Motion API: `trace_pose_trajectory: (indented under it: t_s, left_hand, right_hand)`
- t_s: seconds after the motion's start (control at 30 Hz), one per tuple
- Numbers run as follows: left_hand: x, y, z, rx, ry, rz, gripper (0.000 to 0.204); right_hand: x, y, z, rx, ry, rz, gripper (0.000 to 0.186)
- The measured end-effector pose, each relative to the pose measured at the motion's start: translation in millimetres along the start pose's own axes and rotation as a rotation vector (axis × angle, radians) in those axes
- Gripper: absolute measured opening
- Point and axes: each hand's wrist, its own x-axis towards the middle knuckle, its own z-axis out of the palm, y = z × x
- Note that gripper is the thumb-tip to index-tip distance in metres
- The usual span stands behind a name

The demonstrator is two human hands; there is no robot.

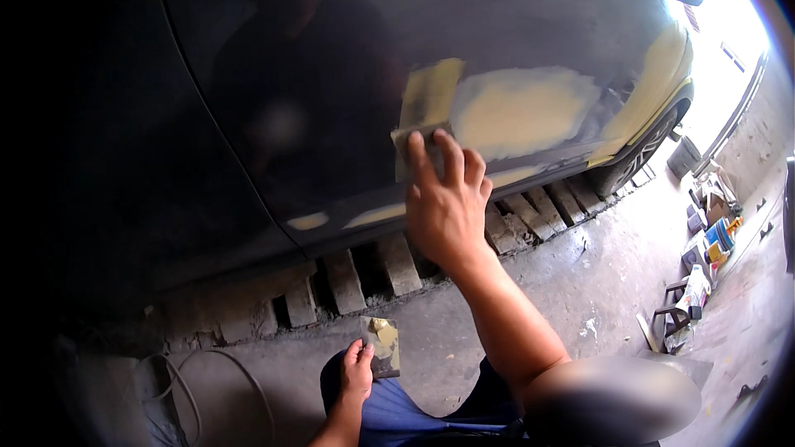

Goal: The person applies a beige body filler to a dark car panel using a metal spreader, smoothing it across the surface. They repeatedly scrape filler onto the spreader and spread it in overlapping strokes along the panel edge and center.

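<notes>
The right hand [447, 207] reaches up to the dark car door [331, 108], fingers partly spread and bent over a thin, flat spreader [420, 134], which it has hold of; the spreader sits against the door at the lower end of a yellow strip of filler [435, 83], just left of a wide, pale patch [530, 112]; where the thumb bears is hidden. The left hand [356, 372] is low over the person's blue trousers [397, 414], closed on the left edge of a small flat board [386, 362]; a lump of putty [382, 329] rests near its upper end, and smears mark its face.

The spreader looks light and thin, probably with a little give; it seems best held along its near edge, fingertips spread across its back so that the pressure stays even; smeared filler may make it slippery. The board looks light and stiff, so a pinch at a clean edge should do, kept near level because the putty is likely soft and sticky; the door should be firm and unyielding, though the yellow strip, if wet, would mark easily.
</notes>
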Motion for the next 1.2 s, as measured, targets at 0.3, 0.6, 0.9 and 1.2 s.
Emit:
trace_pose_trajectory:
  t_s: [0.3,0.6,0.9,1.2]
  left_hand:
    - [4,-3,3,-0.007,-0.017,-0.013,0.036]
    - [0,7,6,0.006,-0.054,-0.031,0.038]
    - [-3,4,4,-0.013,-0.015,0.011,0.034]
    - [-2,5,7,0.1,-0.016,-0.023,0.044]
  right_hand:
    - [-57,2,27,0.028,-0.108,0.014,0.057]
    - [-6,40,-25,-0.013,0.03,0.047,0.065]
    - [14,43,-7,-0.012,0.028,-0.002,0.066]
    - [-56,41,31,0.02,-0.067,0.019,0.062]
